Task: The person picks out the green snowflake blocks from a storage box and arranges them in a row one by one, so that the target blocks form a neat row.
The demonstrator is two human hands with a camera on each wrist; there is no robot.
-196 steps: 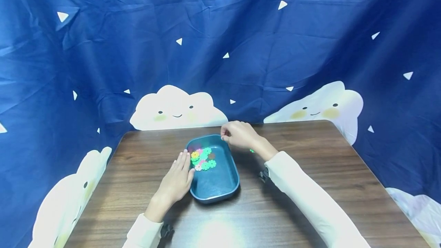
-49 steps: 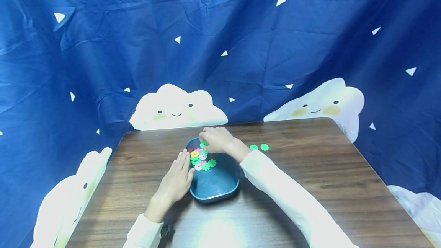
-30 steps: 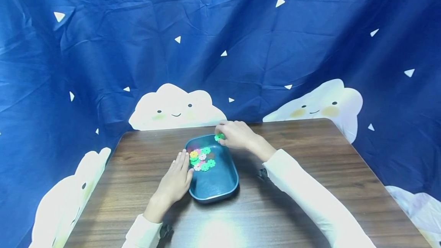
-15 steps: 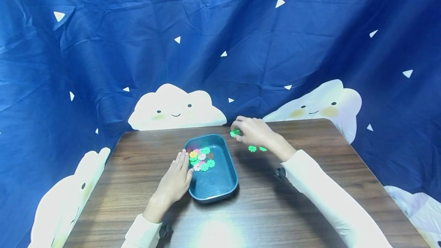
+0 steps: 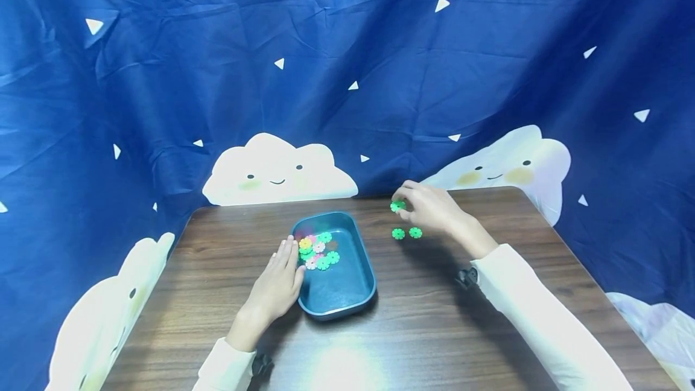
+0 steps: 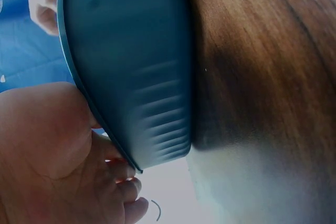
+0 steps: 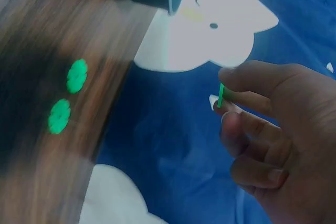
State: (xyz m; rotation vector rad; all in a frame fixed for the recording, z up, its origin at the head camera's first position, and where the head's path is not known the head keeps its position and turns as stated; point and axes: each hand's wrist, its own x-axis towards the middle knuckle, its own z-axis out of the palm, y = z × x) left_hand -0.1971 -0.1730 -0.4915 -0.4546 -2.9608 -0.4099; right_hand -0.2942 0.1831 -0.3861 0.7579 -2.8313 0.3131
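My right hand (image 5: 431, 205) pinches a green flower-shaped plastic disc (image 5: 397, 206) between thumb and fingers, raised over the back of the table. In the right wrist view that disc (image 7: 220, 95) is seen edge-on at the fingertips. Two more green discs, one on the left (image 5: 399, 234) and one on the right (image 5: 415, 232), lie side by side below it. A dark teal tray (image 5: 336, 309) holds several flower discs (image 5: 318, 247) in green, pink, white and yellow, gathered at its left side. My left hand (image 5: 276, 282) rests with straight fingers along the tray's left rim.
A brown wood-grain table (image 5: 434, 330) bears everything, with a bright glare patch at its front. Behind it hangs a blue curtain (image 5: 347, 77) with white clouds and triangles. A small dark device (image 5: 467, 278) sits at the right wrist.
My right hand has picked a green disc out of the tray and carried it right, past the rim, over the table's back. The left hand and tray stay in place.
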